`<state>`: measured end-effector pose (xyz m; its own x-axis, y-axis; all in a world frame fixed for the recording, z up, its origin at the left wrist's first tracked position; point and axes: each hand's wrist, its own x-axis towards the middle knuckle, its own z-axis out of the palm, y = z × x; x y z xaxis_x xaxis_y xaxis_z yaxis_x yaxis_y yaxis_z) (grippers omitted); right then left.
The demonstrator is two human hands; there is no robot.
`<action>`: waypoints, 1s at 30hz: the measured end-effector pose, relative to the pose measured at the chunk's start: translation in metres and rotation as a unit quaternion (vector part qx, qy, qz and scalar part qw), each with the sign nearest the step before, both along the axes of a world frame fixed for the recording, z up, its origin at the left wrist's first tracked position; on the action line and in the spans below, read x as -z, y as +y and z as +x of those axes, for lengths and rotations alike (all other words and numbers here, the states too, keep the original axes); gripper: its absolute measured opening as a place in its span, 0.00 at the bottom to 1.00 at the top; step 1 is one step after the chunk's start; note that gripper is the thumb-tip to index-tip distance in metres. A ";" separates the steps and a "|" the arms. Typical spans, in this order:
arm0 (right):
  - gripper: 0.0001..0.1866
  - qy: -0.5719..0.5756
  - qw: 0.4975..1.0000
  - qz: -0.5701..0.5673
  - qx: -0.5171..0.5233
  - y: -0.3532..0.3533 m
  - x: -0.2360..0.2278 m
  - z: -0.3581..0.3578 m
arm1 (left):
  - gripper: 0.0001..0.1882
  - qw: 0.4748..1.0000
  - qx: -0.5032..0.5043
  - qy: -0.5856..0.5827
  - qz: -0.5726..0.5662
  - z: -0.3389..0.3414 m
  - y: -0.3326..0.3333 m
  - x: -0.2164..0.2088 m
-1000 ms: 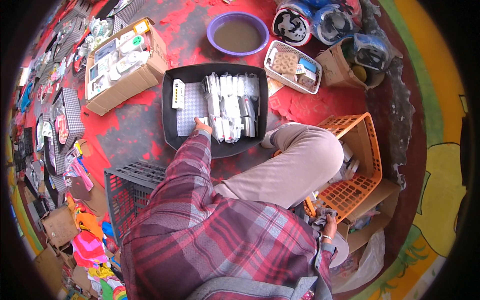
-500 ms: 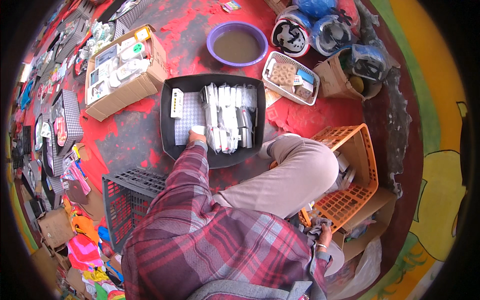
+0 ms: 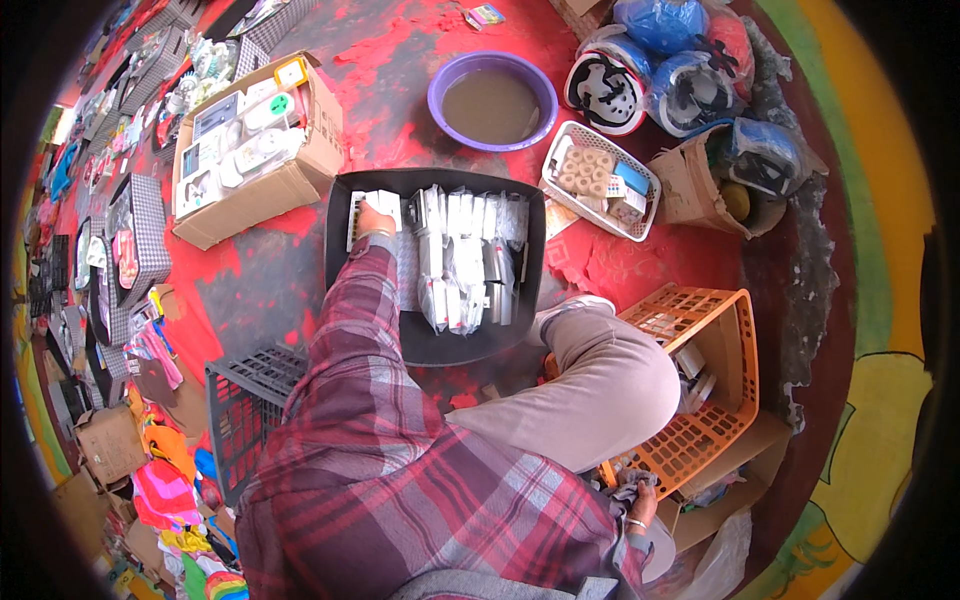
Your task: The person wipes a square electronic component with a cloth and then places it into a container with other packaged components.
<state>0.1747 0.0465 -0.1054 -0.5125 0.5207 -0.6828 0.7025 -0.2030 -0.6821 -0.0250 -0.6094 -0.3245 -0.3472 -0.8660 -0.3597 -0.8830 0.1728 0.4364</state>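
My left hand (image 3: 376,220) reaches into a black bin (image 3: 435,347), its fingers closed on a small white box (image 3: 390,203). Right beside that, in the bin's far left corner, stands another slim white box (image 3: 355,212). Several rows of white boxes in clear plastic wrap (image 3: 458,250) fill the bin's right side. A grey checked lining (image 3: 408,275) shows on its floor. My right hand (image 3: 643,503) is low at the right, closed around a crumpled grey cloth (image 3: 632,482) next to an orange crate (image 3: 690,450).
Beyond the bin stands a purple basin (image 3: 437,118) of murky water. A white basket (image 3: 645,213) of small goods and bagged helmets (image 3: 605,90) lie to the right. On the left are a cardboard box (image 3: 255,195) of packaged goods and a dark plastic crate (image 3: 240,400).
My left hand has moved from the near part of the lining to the bin's far left corner, carrying the small white box. My right hand still holds the cloth. The view has shifted slightly.
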 end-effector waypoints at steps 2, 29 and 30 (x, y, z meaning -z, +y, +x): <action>0.15 -0.011 1.000 -0.003 -0.010 0.001 0.000 -0.003 | 0.27 1.000 -0.022 0.015 0.000 -0.007 0.001 0.016; 0.15 -0.030 0.999 0.021 -0.035 0.005 0.020 -0.008 | 0.33 0.860 -0.063 0.278 0.423 0.011 -0.032 0.079; 0.15 -0.030 0.999 0.015 -0.034 0.007 0.022 -0.008 | 0.33 0.872 0.000 0.276 0.404 0.015 -0.042 0.105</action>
<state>0.1669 0.0536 -0.1275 -0.5068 0.5059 -0.6980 0.7533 -0.1338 -0.6439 -0.0098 -0.6519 -0.4294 -0.6611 -0.4074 -0.6301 -0.4994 -0.3878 0.7747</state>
